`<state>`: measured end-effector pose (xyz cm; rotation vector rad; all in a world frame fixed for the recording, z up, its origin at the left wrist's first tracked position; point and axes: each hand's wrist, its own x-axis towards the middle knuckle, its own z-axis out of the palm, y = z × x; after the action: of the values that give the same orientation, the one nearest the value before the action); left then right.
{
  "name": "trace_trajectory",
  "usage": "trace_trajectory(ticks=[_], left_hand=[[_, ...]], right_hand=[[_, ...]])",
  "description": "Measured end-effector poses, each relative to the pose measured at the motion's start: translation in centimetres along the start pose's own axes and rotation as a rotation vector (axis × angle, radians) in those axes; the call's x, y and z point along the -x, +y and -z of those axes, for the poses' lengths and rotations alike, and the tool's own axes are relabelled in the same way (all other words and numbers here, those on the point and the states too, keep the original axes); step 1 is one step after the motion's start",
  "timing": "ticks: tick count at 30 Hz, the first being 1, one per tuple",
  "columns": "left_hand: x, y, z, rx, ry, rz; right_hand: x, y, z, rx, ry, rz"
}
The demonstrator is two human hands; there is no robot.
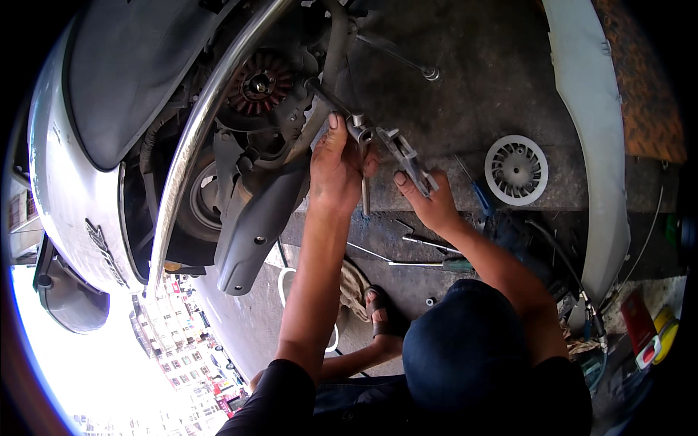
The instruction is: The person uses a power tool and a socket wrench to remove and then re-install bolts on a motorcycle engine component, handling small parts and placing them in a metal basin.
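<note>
My left hand is closed around a metal bar tool with a dark shaft and a short cylindrical head, beside the opened side of a silver scooter. A thin rod hangs below the fist. In my right hand is a grey metal hand tool that looks like locking pliers, its jaw end close to the left hand's tool. Whether the two tools touch, I cannot tell. Up and left of my hands, the scooter's round copper-coloured stator coil lies exposed, above a grey cover.
A chrome rail runs along the scooter. On the floor lie a ratchet wrench, a pale finned fan wheel, a blue-handled screwdriver and a green-handled tool. A long pale panel stands at the right.
</note>
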<state>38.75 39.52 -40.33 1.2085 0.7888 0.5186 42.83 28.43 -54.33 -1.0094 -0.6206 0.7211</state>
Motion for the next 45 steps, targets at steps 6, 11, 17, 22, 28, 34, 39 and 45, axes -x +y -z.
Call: trace_trajectory(ticks=[6,11,17,22,28,34,39,45], left_hand=[[0.0,-0.1,0.4,0.040,-0.066,0.018],[0.0,-0.4,0.4,0.043,-0.085,0.006],[-0.2,-0.5,0.7,0.070,-0.108,0.015],[0.0,-0.8,0.4,0.133,-0.025,-0.072],[1.2,-1.6,-0.4,0.239,0.013,-0.199],[4.5,-10.5,5.5,-0.323,-0.057,-0.148],[2.9,-12.5,6.1,-0.386,-0.041,0.031],[1.8,-12.0,4.3,-0.571,0.023,-0.115]], right_hand=[[-1.4,2.6,2.0,0.024,0.323,-0.263],[-2.5,1.1,4.9,0.566,0.350,-0.250],[-5.6,-9.7,-0.1,-0.205,-0.211,-0.097],[-8.9,-12.9,-3.4,0.233,-0.149,-0.316],[-10.0,-14.6,-4.8,0.255,-0.035,-0.468],[-9.6,-13.3,-5.3,-0.235,0.000,-0.526],[-9.8,-13.7,-4.9,-0.266,-0.076,-0.606],[-9.9,-12.9,-4.4,-0.259,-0.092,-0.543]])
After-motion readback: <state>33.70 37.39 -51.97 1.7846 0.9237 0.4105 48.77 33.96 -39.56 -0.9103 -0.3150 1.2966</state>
